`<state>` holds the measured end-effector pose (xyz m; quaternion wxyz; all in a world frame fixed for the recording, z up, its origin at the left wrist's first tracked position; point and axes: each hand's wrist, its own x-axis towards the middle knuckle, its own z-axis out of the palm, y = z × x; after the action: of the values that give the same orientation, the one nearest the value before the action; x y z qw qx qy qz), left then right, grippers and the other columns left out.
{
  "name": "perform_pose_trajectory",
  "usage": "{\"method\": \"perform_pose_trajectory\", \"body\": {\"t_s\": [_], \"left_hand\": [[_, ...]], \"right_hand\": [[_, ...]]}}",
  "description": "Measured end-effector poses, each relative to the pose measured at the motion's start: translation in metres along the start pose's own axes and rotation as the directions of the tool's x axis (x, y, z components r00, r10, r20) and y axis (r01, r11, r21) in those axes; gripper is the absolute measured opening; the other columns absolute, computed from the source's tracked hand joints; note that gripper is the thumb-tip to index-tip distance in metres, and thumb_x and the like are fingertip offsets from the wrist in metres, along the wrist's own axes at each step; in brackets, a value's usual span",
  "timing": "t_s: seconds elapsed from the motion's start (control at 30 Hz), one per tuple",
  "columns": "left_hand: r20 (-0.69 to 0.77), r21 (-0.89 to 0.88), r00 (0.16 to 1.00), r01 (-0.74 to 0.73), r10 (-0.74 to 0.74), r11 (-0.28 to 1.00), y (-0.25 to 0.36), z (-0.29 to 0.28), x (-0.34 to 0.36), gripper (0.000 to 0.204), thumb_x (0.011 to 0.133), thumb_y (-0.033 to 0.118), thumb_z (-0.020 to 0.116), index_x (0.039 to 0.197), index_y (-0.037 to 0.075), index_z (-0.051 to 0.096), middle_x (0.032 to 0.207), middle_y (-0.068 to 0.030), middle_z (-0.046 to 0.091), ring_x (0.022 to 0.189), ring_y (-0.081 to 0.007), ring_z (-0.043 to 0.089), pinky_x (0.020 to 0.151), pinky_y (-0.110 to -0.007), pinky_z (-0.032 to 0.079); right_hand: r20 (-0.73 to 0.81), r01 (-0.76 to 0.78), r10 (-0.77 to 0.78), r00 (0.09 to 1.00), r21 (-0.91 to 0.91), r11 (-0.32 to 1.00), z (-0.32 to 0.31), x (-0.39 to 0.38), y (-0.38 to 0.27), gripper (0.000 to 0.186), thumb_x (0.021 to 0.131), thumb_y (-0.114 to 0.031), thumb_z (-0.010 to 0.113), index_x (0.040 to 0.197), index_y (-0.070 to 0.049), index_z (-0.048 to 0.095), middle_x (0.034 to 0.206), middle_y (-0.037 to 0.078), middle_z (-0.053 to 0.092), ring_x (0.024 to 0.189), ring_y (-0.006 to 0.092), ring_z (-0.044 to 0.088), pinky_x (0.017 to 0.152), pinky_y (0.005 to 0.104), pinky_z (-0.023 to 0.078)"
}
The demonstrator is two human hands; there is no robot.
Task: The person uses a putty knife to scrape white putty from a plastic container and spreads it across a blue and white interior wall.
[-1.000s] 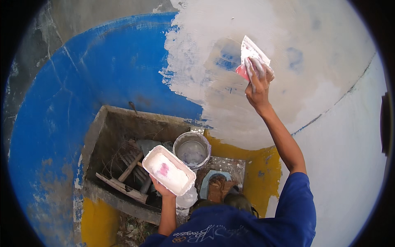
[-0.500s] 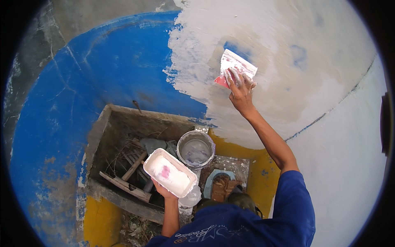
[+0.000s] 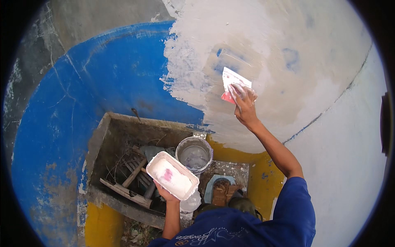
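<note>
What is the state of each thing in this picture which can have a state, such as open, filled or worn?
Left hand: gripping the tray.
Right hand: gripping the spreader, smeared with white.
Tray: open, white paste inside with a pink patch.
Spreader: smeared with white.
Bucket: open, greyish inside.
Blue wall paint: worn in places.
Pale wall coating: ragged-edged, blue patches showing.
Concrete box: open-topped, wooden pieces inside.

White-smeared scraper (image 3: 236, 77) tilted; pale tray (image 3: 180, 165) holding paste (image 3: 176, 178).
</note>
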<state>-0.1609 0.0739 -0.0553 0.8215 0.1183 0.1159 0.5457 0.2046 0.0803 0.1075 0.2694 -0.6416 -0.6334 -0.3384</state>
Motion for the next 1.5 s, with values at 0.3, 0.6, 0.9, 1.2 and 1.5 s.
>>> {"method": "perform_pose_trajectory", "body": {"t_s": [0.3, 0.6, 0.9, 1.2, 1.5], "left_hand": [[-0.026, 0.02, 1.0, -0.017, 0.017, 1.0, -0.006, -0.01, -0.001, 0.061, 0.099, 0.051, 0.029, 0.143, 0.01, 0.034, 0.137, -0.0124, 0.047, 0.121, -0.0319, 0.052, 0.1, -0.049, 0.046], [-0.027, 0.032, 0.998, -0.05, 0.051, 0.998, 0.001, -0.002, -0.001, 0.063, 0.099, 0.054, 0.028, 0.144, 0.01, 0.034, 0.139, -0.0117, 0.046, 0.122, -0.0321, 0.052, 0.101, -0.048, 0.045], [0.007, -0.065, 0.999, 0.042, -0.041, 0.997, -0.007, -0.006, 0.001, 0.062, 0.098, 0.052, 0.031, 0.144, 0.01, 0.034, 0.138, -0.0119, 0.047, 0.121, -0.0329, 0.053, 0.099, -0.05, 0.046], [-0.022, 0.027, 0.998, -0.06, 0.06, 0.998, -0.003, 0.001, 0.002, 0.059, 0.1, 0.049, 0.029, 0.143, 0.01, 0.035, 0.135, -0.0117, 0.048, 0.119, -0.0315, 0.054, 0.098, -0.048, 0.048], [0.008, -0.021, 0.998, -0.059, 0.06, 0.998, 0.006, -0.006, -0.002, 0.059, 0.099, 0.05, 0.029, 0.143, 0.01, 0.035, 0.138, -0.0115, 0.047, 0.122, -0.0314, 0.052, 0.102, -0.048, 0.044]], "right_hand": [[-0.118, -0.111, 0.084, 0.989, -0.244, 0.963, -0.021, 0.029, 0.054, 0.074, 0.067, 0.011, 0.053, 0.137, -0.012, 0.05, 0.141, 0.006, 0.045, 0.124, 0.0311, 0.04, 0.099, 0.0429, 0.029], [0.084, 0.019, -0.016, 0.996, -0.04, 0.999, 0.029, -0.037, 0.006, 0.078, 0.064, 0.008, 0.058, 0.138, -0.013, 0.048, 0.138, 0.005, 0.048, 0.119, 0.0272, 0.047, 0.095, 0.0436, 0.031], [-0.269, -0.061, -0.001, 0.963, -0.22, 0.974, -0.027, 0.075, 0.045, 0.078, 0.063, 0.01, 0.057, 0.137, -0.015, 0.051, 0.136, 0.004, 0.05, 0.123, 0.0275, 0.043, 0.091, 0.0422, 0.032], [0.196, 0.1, -0.087, 0.977, -0.059, 0.993, 0.05, -0.021, -0.008, 0.077, 0.069, 0.007, 0.056, 0.141, -0.016, 0.045, 0.139, 0.004, 0.049, 0.125, 0.0237, 0.048, 0.097, 0.0446, 0.034], [-0.306, -0.044, -0.027, 0.952, -0.224, 0.974, -0.012, 0.105, 0.019, 0.075, 0.064, 0.007, 0.058, 0.135, -0.014, 0.052, 0.133, 0.004, 0.05, 0.116, 0.0255, 0.046, 0.089, 0.0409, 0.033]]}}
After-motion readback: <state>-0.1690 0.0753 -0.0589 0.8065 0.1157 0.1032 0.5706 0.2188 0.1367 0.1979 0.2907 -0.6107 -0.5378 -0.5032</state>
